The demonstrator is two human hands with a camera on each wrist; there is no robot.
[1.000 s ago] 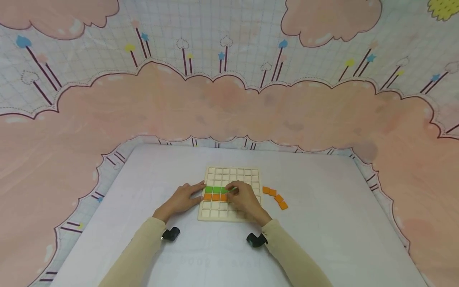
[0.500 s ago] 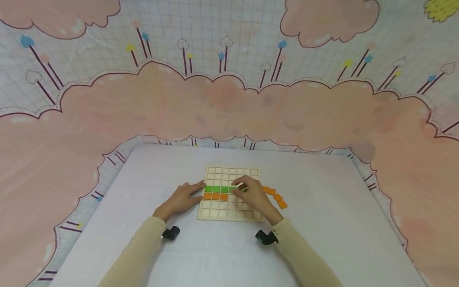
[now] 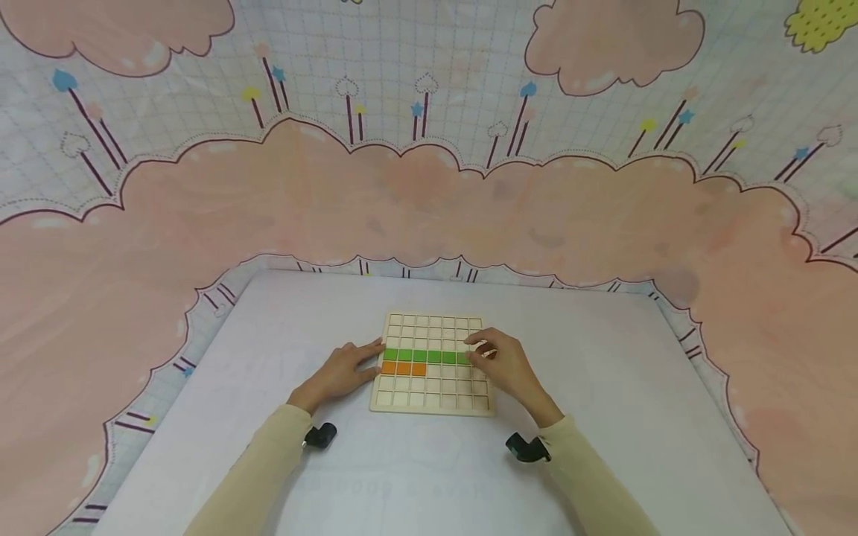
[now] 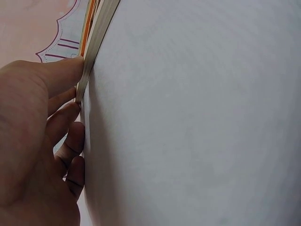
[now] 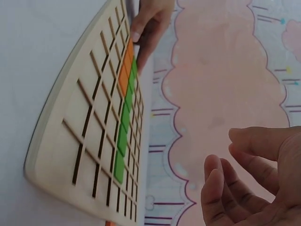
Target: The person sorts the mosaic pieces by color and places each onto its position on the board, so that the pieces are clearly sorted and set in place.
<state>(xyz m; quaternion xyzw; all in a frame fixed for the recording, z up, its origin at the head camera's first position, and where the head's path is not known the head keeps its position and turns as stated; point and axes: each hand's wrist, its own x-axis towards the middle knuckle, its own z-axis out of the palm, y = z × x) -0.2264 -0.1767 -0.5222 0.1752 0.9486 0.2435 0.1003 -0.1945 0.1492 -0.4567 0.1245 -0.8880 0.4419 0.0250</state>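
A pale wooden grid board point(image 3: 436, 402) lies on the white table. Across it runs a row of several green tiles point(image 3: 427, 356); below its left part sit three orange tiles point(image 3: 404, 368). My left hand point(image 3: 342, 370) touches the board's left edge with thumb and fingertips. In the left wrist view, the thumb of that hand point(image 4: 28, 117) lies against the board's rim. Near the right end of the green row, my right hand point(image 3: 506, 365) hovers with bent fingers. Thumb and forefinger of this hand point(image 5: 254, 179) stand apart in the right wrist view, with nothing visible between them.
A bit of orange point(image 5: 109, 223) shows past the board's edge in the right wrist view. White table surface point(image 3: 603, 357) surrounds the board. Behind the table hangs a patterned cloth point(image 3: 429, 201). Each wrist carries a small black camera point(image 3: 527, 448).
My right hand has moved right along the green row, and the row shows more tiles. The loose orange tiles beside the board are now hidden behind that hand. My left hand has stayed put.
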